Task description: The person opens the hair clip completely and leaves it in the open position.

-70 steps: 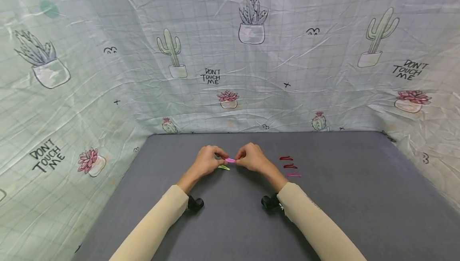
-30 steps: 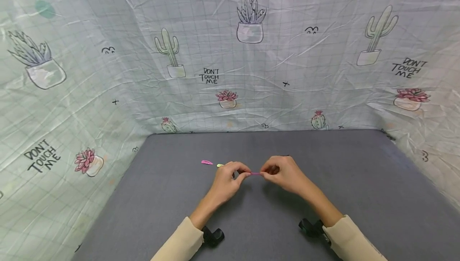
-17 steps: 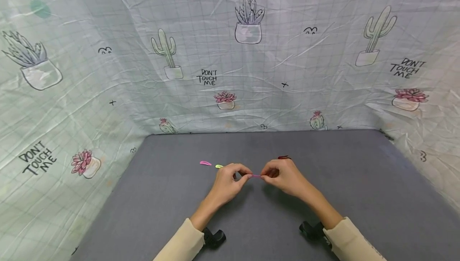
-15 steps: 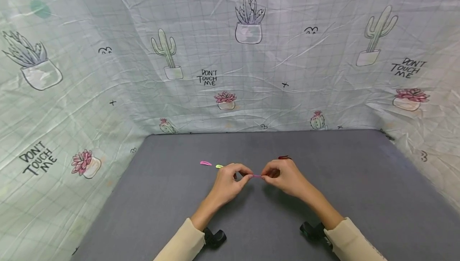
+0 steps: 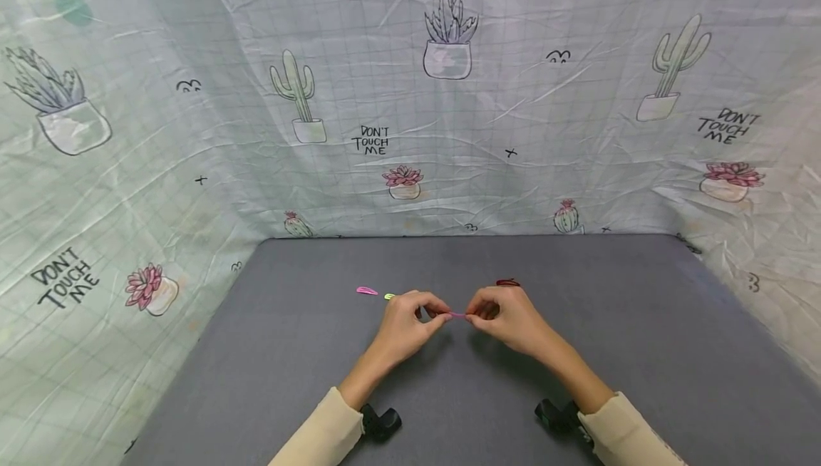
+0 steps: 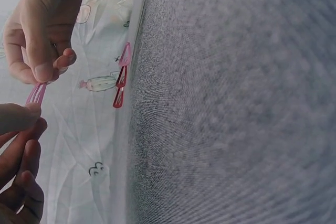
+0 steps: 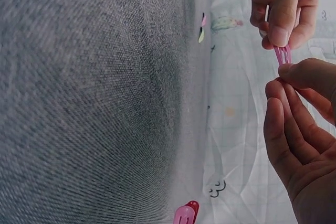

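Note:
A pink snap hair clip (image 5: 457, 315) is stretched between both hands above the grey table, showing its slotted shape in the left wrist view. My left hand (image 5: 410, 320) pinches one end between thumb and index finger. At the other end, the thumb and index finger of my right hand (image 5: 509, 313) pinch it too. Left of the hands lie another pink hair clip (image 5: 367, 291) and a yellow-green hair clip (image 5: 388, 296), the latter partly behind the left hand. A dark red hair clip (image 5: 507, 282) shows just behind the right hand.
The left wrist view shows a row of a pink hair clip (image 6: 125, 54) and two red ones (image 6: 121, 76) on the table. A sheet printed with cacti (image 5: 442, 117) hangs behind the grey tabletop (image 5: 321, 266) and along its sides.
Both hands have moved right and nearer, carrying the pink hair clip between them. The pink clip at the left has come into sight. Over the last second the hands have stayed nearly still.

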Tool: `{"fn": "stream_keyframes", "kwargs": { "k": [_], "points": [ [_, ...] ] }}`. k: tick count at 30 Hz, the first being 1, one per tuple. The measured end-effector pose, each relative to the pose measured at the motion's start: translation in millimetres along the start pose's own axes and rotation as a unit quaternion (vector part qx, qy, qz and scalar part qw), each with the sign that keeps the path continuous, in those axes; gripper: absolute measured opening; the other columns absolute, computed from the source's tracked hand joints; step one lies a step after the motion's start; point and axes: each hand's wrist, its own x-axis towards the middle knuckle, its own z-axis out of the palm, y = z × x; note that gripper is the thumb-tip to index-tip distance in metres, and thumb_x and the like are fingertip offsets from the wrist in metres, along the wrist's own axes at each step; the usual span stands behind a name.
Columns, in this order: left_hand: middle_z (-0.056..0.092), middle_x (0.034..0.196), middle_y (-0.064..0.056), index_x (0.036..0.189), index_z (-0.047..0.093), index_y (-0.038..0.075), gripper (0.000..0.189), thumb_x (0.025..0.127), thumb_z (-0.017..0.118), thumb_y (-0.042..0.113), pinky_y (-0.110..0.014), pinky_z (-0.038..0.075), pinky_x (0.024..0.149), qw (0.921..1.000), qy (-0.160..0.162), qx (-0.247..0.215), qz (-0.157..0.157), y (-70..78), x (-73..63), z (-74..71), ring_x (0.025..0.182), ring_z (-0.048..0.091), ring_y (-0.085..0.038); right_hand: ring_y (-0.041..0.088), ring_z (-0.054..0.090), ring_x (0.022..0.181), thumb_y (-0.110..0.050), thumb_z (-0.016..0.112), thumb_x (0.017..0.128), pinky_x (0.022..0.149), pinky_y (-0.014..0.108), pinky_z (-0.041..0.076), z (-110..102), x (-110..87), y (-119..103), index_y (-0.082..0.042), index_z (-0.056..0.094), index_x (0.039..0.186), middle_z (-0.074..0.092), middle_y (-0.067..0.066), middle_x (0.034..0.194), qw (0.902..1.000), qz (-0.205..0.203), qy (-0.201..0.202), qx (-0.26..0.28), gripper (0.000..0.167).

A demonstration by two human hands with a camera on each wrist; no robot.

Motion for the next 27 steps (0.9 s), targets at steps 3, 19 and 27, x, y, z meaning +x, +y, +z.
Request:
{"fn": "stream_keyframes", "kwargs": {
  "k": [3,19,27],
  "points": [
    [0.076,0.081,0.006,0.088,0.081,0.016,0.004,0.086,0.085,0.017,-0.029,0.054,0.064,1.0000,0.000,0.002,0.009,-0.5,-2.5,-0.3,0.075,0.064,-0.005,0.003,0.066,0.070,-0.004,0.080,0.088,0.064,0.024,0.058,1.2,-1.4,-0.9,-0.015,0.075,0.086,0.074,-0.002,0.082,1.0000,-0.001,-0.001,0.000,0.013],
    [0.077,0.083,0.005,0.089,0.082,0.014,0.007,0.090,0.081,0.021,-0.021,0.053,0.065,0.9991,0.001,-0.018,0.037,1.1,-2.0,-4.3,0.076,0.066,-0.005,0.002,0.065,0.069,-0.002,0.081,0.085,0.064,0.026,0.058,-1.5,-1.0,-5.7,-0.017,0.073,0.084,0.072,-0.005,0.080,0.9998,-0.014,0.014,-0.008,0.017],
    [0.076,0.081,0.005,0.087,0.081,0.016,0.005,0.086,0.083,0.012,-0.024,0.054,0.064,0.9988,0.009,-0.023,0.043,4.8,-2.0,-3.9,0.075,0.065,-0.007,0.001,0.064,0.068,-0.003,0.083,0.084,0.063,0.027,0.058,-1.8,-4.1,-6.2,-0.018,0.073,0.083,0.072,-0.006,0.079,0.9995,-0.022,0.022,0.001,0.018]
  ]
}}
